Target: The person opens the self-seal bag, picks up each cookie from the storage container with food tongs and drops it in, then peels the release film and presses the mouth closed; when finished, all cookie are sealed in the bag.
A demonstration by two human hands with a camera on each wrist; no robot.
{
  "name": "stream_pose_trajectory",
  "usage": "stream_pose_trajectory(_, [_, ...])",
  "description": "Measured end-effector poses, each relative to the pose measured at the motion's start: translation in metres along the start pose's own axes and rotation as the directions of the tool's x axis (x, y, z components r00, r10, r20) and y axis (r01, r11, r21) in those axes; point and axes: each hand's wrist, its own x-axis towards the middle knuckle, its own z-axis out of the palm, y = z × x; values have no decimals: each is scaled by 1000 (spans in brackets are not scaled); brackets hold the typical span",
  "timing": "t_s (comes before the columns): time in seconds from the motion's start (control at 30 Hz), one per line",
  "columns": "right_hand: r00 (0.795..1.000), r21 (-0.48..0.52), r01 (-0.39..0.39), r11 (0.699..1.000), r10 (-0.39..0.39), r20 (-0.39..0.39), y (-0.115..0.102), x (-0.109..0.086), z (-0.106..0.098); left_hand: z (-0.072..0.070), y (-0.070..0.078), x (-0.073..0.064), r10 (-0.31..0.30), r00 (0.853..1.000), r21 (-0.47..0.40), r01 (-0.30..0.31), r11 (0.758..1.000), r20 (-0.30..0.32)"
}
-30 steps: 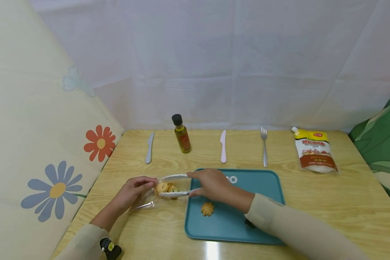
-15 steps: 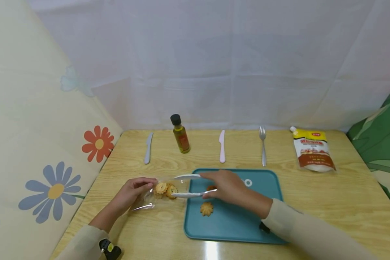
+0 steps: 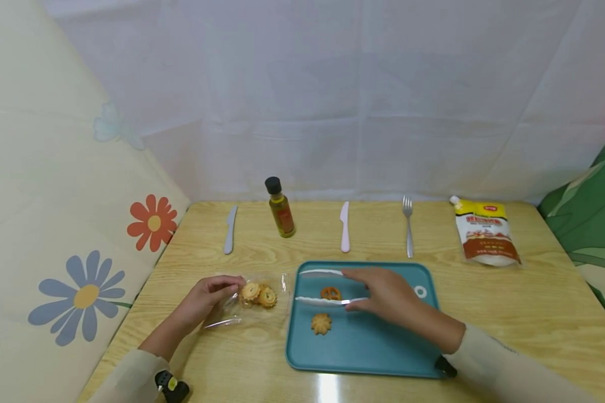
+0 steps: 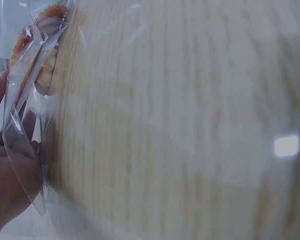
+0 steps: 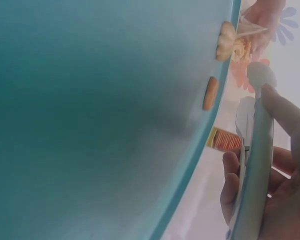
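At the left, my left hand [image 3: 209,296] pinches the edge of a clear plastic bag [image 3: 227,311] lying on the table. Several round golden cookies [image 3: 267,296] show inside it. My right hand [image 3: 390,294] holds white-tipped tongs [image 3: 319,301] over the blue-green tray [image 3: 373,344], their arms spread with nothing gripped between them. Below the tongs, a pretzel [image 3: 331,293] rests on the tray, and nearer me lies a flower-shaped cookie [image 3: 321,324]. The right wrist view shows the fingers around the tongs [image 5: 260,170]. In the left wrist view the bag [image 4: 27,90] partly covers the left hand.
Along the back of the wooden table [image 3: 247,358] are a grey knife [image 3: 230,230], an oil bottle [image 3: 281,212], a pink knife [image 3: 345,228], a fork [image 3: 408,226] and a spouted pouch [image 3: 485,232]. A pale cloth [image 3: 302,112] hangs behind.
The right hand has drawn the tongs rightward from the cookies in the bag to over the tray, uncovering the pretzel. My left hand has stayed on the bag.
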Motion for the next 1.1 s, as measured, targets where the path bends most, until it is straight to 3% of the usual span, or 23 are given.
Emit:
stream_pose_trajectory(0.23, [997, -25, -71, 997, 71, -1, 16, -16, -5, 0, -1, 1, -4, 1000, 12, 4, 1000, 9])
stream_pose_trajectory(0.67, [998, -74, -52, 996, 54, 28, 31, -27, -12, 0, -2, 1, -5, 1000, 5, 5, 1000, 11])
stream_pose_trajectory(1.1, [998, -107, -30, 994, 36, 53, 34, -25, -14, -1, -2, 1, -3, 1000, 19, 3, 1000, 4])
